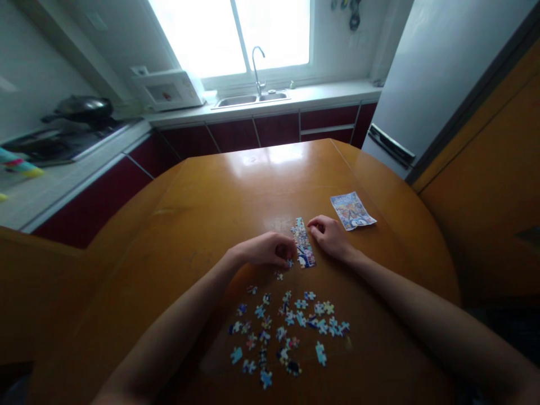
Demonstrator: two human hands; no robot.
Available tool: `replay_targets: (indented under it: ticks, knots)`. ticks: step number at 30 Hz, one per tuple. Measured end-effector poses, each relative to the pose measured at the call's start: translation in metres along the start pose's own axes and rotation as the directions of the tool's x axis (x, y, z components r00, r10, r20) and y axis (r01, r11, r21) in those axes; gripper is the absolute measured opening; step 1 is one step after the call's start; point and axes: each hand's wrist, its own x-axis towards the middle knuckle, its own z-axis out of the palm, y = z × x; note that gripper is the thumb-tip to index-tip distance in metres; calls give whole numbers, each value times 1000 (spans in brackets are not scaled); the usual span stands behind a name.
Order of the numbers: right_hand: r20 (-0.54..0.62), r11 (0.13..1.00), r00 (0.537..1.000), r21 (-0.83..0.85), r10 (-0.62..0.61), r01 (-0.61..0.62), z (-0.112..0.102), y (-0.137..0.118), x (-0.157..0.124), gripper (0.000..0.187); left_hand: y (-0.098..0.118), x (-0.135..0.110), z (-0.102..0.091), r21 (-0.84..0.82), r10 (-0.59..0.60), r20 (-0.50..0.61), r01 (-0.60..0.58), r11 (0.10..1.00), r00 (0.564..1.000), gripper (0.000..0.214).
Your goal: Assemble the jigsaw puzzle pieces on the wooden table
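A partly joined strip of jigsaw puzzle (pixel 303 244) lies upright along my line of sight on the wooden table (pixel 202 197). Just left of it, my left hand (pixel 272 248) pinches a small puzzle piece (pixel 289 262) between thumb and fingertips, low over the tabletop. My right hand (pixel 329 235) rests at the strip's right side, its fingers curled and the thumb close to the index finger; nothing shows between them. One loose piece (pixel 279 276) lies below my left hand. Nearer to me, several more loose pieces (pixel 301 319) are scattered, mostly light blue.
A creased printed picture sheet (pixel 353 211) lies to the right, beyond my right hand. Past the table are a sink (pixel 237 100) with a tap, a white microwave (pixel 171 90), a stove with a dark pan (pixel 84 107), and a fridge (pixel 439 73) at right.
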Motion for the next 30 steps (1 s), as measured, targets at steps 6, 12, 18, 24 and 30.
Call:
replay_targets:
  ticks: [6, 12, 18, 24, 30]
  knots:
    - [-11, 1000, 1000, -5, -2, 2, 2, 3, 1, 16, 20, 3, 7, 40, -1, 87, -3, 999, 996, 18]
    - [-5, 1000, 1000, 1, -3, 3, 3, 5, 2, 15, 29, -4, 15, -2, -8, 106, 9, 1000, 994, 15]
    - [-15, 1000, 1000, 6, -12, 12, 3, 6, 1, 17, 40, -22, 24, 124, 59, -123, -43, 991, 991, 18]
    - [-28, 1000, 999, 1, -18, 18, 5, 9, 2, 17, 69, -30, 57, 279, 87, -120, -50, 959, 989, 13]
    - [-41, 1000, 999, -9, -16, 15, 8, 12, 3, 16, 83, -32, 87, 380, 82, -104, -37, 924, 991, 13]
